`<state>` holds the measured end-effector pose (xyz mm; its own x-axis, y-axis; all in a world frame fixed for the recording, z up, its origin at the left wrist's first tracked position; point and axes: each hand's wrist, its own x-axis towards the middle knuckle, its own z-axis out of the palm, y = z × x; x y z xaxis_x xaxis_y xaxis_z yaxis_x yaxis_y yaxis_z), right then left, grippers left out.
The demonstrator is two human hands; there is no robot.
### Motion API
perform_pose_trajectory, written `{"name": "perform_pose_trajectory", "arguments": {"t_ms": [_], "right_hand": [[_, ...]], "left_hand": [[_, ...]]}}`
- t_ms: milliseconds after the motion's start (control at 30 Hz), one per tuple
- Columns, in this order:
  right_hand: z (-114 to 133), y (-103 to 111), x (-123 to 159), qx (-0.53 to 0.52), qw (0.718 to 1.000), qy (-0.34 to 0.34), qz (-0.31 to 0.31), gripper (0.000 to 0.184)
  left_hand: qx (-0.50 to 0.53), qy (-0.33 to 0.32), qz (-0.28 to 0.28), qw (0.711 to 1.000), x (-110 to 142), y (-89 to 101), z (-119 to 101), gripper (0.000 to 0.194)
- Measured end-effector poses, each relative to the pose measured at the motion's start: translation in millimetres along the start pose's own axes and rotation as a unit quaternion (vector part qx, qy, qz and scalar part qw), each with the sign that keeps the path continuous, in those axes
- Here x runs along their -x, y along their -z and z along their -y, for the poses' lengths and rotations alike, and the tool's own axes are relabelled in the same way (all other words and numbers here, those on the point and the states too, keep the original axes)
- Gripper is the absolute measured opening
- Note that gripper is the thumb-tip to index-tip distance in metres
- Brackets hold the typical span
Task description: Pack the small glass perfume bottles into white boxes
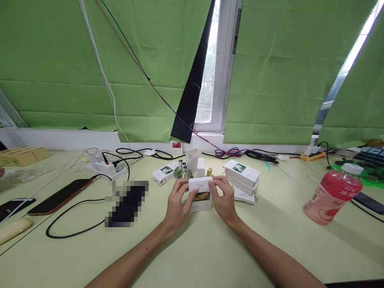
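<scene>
Between my two hands a small white carton (201,205) with a yellow flower picture stands upright on the table. My left hand (179,200) pinches its upper left side, thumb across the front. At the upper right, my right hand (223,197) grips it with thumb and fingertips near the top flap (199,184). Just behind are several small glass bottles with silver caps (185,172), a gold cap (209,172) and an upright white carton (193,159). A flat carton (165,172) lies to the left, and stacked white cartons (242,172) lie to the right.
A pink drink bottle (333,196) stands at the right. On the left lie a phone in a red-brown case (61,197), a pixelated dark object (127,204) and a power strip (105,168) with cables. Coiled wires (261,155) run along the wall.
</scene>
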<state>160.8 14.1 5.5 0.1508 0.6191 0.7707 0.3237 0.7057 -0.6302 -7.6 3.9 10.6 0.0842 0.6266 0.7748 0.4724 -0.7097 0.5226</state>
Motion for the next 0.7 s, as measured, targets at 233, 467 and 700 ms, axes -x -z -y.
{"name": "perform_pose_trajectory", "arguments": {"t_ms": [233,467,700], "right_hand": [[3.8,0.3,0.2,0.007,1.0,-0.004,-0.022,0.013],[-0.9,0.7,0.6,-0.009,1.0,-0.029,-0.009,0.026],[0.4,1.0,-0.1,-0.002,0.999,-0.025,0.027,0.022]], "left_hand": [[0.066,0.039,-0.006,0.997,2.6,-2.7,4.4,0.013],[0.091,0.09,-0.02,0.991,3.3,-4.4,7.0,0.039],[0.062,0.068,0.008,0.996,-0.2,-1.0,2.0,0.027]]}}
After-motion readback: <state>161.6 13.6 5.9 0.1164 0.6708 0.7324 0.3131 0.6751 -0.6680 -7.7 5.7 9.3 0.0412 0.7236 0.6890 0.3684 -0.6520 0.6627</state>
